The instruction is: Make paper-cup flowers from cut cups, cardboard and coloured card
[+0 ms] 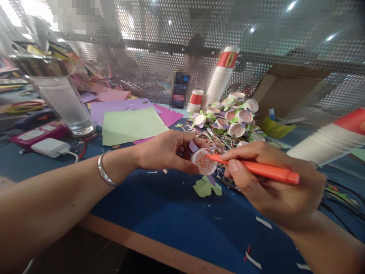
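My left hand (168, 150) pinches a small white paper cup (203, 161) by its rim, its round bottom turned toward me. A red grid pattern is drawn on that bottom, and purple paper bits stick out around the cup. My right hand (273, 182) is closed around an orange marker (256, 170), whose tip touches the cup's bottom. Both hands hover just above the blue table (171, 213). A silver bangle (105, 171) circles my left wrist.
A heap of decorated cups (234, 118) lies behind the hands amid paper scraps. Stacks of paper cups (221, 78) stand at the back and lie at the right (327, 139). Green paper (128, 125), a glass jar (64, 101) and a white charger (49, 147) sit left. Green scraps (207, 187) lie below the cup.
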The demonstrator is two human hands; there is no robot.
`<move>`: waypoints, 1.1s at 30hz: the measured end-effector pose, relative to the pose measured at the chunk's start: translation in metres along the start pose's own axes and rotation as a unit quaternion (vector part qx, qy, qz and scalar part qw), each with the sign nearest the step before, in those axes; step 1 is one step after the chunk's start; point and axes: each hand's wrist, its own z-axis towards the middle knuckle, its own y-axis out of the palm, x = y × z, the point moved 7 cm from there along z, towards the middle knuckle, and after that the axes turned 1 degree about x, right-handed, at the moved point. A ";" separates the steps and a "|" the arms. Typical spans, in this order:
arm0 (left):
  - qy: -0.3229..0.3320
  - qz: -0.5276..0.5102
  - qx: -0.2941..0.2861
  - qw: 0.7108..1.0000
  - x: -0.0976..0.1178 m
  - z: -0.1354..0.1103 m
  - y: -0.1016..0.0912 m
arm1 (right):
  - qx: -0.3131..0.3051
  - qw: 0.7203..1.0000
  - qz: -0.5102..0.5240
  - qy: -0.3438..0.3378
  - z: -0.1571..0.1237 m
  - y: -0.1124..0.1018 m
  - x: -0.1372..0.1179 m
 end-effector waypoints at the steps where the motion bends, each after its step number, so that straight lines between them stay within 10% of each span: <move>1: 0.000 -0.003 0.001 1.000 0.000 0.000 0.000 | 0.000 1.000 0.002 0.002 0.000 0.000 0.000; 33: -0.006 0.004 -0.012 1.000 0.000 -0.001 0.005 | -0.014 1.000 0.021 -0.008 0.002 0.004 -0.007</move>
